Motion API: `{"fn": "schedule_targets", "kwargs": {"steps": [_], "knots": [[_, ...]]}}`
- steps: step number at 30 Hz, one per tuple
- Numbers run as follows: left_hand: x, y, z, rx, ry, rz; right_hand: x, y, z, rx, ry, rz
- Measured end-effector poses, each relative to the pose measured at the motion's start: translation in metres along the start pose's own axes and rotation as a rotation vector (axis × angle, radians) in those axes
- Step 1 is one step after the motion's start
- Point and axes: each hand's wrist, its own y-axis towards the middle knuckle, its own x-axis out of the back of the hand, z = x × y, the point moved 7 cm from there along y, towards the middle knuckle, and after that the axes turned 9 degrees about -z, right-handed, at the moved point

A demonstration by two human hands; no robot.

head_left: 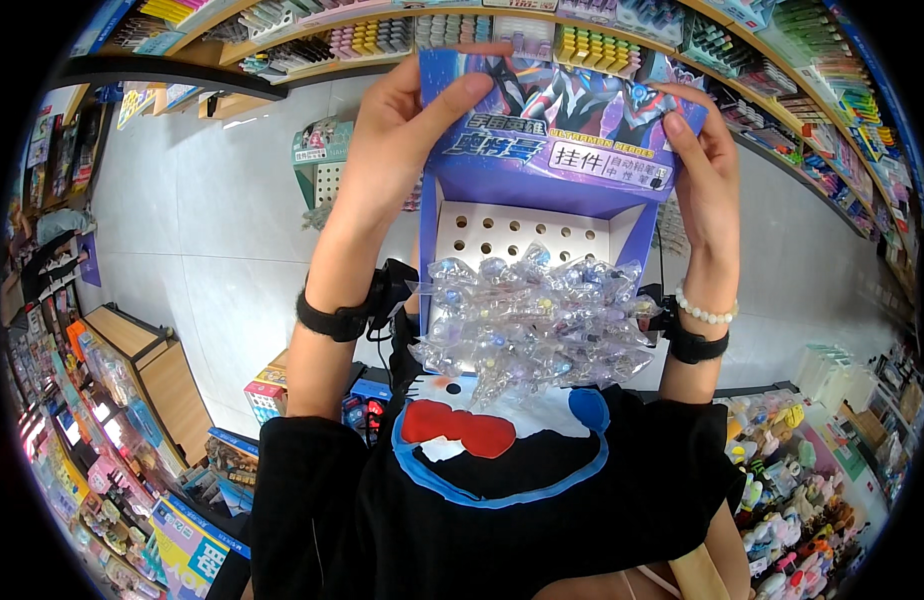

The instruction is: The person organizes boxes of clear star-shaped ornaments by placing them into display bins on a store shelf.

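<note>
Your left hand grasps the header card at 9 o'clock, your right hand at 3, its long axis between; the purple display box of clear-wrapped items lies at 5 o'clock from your left hand, 8 from your right; neither is clearly nearer.

Colourful pens line the top edge of the frame. A green display box shows upper left of centre, a wooden cabinet at lower left, soft toys at lower right.
</note>
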Motion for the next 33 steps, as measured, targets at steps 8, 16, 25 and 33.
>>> {"fn": "schedule_targets", "kwargs": {"steps": [8, 16, 25, 33], "knots": [[-0.001, -0.007, -0.006, -0.054, -0.054, -0.025, -0.001, -0.008, 0.008, 0.076, -0.045, -0.021], [0.003, -0.013, -0.013, -0.158, 0.077, -0.036, 0.000, -0.018, 0.017, 0.233, -0.092, -0.040], [0.006, -0.024, -0.012, -0.258, 0.094, -0.043, 0.003, -0.036, 0.021, 0.326, -0.163, -0.098], [-0.009, -0.045, -0.045, -0.413, 0.452, 0.357, -0.010, -0.056, 0.057, 0.644, -0.585, 0.177]]}}
